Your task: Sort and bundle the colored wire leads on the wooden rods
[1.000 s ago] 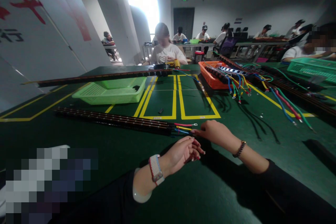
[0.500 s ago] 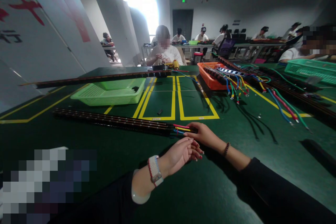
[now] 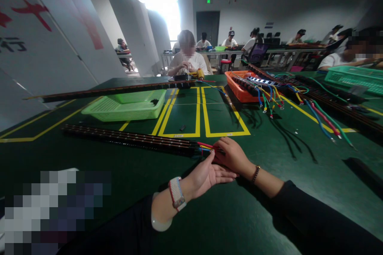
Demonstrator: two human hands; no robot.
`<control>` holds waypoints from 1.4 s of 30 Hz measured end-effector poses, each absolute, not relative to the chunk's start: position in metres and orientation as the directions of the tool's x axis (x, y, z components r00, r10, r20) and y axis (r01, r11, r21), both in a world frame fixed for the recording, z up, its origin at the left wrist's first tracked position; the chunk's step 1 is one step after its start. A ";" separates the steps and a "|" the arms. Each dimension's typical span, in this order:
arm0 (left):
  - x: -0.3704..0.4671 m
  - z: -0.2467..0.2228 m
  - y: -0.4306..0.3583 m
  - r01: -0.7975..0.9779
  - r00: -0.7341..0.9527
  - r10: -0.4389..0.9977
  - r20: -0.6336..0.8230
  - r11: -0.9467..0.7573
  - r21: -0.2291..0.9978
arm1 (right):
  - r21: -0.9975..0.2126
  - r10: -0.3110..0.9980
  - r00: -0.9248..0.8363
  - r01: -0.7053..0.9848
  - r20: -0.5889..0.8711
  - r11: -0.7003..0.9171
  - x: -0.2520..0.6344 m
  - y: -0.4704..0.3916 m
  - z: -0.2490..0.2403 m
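A long dark busbar-like strip point(image 3: 128, 137) with several rails lies across the green table. Red, yellow and blue wires point(image 3: 205, 146) come out of its right end. My right hand point(image 3: 231, 155) curls over the ends of these wires, its fingers partly hidden. Palm up just below it is my left hand point(image 3: 206, 175), fingers stretched out under the right hand and thumb raised close to the wires. Nothing lies on the part of the left palm that shows.
A light green basket point(image 3: 128, 111) stands behind the strip. An orange basket point(image 3: 239, 92) holds wired strips, with wire ends hanging over its edge. Another long strip point(image 3: 119, 88) spans the far left. A person point(image 3: 191, 61) works opposite, by a yellow tool point(image 3: 200, 73).
My left hand has straightened its fingers and moved slightly right, beneath the right hand. The right hand has shifted a little and stays at the wire ends. The strip lies about where it was.
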State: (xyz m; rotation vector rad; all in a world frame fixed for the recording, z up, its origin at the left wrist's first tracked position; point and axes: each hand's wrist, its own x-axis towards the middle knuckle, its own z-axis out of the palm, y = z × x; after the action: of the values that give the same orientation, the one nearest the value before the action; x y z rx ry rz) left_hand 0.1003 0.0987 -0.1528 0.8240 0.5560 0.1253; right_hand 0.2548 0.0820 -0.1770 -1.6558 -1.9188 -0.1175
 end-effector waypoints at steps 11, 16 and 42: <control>0.104 -0.157 0.093 -0.147 0.815 0.492 -0.306 0.686 0.713 | 0.178 0.637 -0.379 0.917 0.671 0.358 0.257 0.073 -0.167; 0.103 -0.159 0.097 -0.234 0.808 0.497 -0.316 0.763 0.602 | 0.358 0.554 -0.528 0.847 0.643 0.392 0.256 0.068 -0.163; 0.100 -0.156 0.102 -0.102 0.845 0.409 -0.344 0.756 0.647 | -0.091 0.981 -0.150 0.983 0.126 0.162 0.265 0.066 -0.120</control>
State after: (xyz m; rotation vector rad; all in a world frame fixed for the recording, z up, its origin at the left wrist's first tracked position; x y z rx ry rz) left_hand 0.0997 0.1022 -0.1562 0.6606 0.4957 0.2915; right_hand 0.2652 0.0655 -0.1204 -1.9389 -2.2710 -0.0190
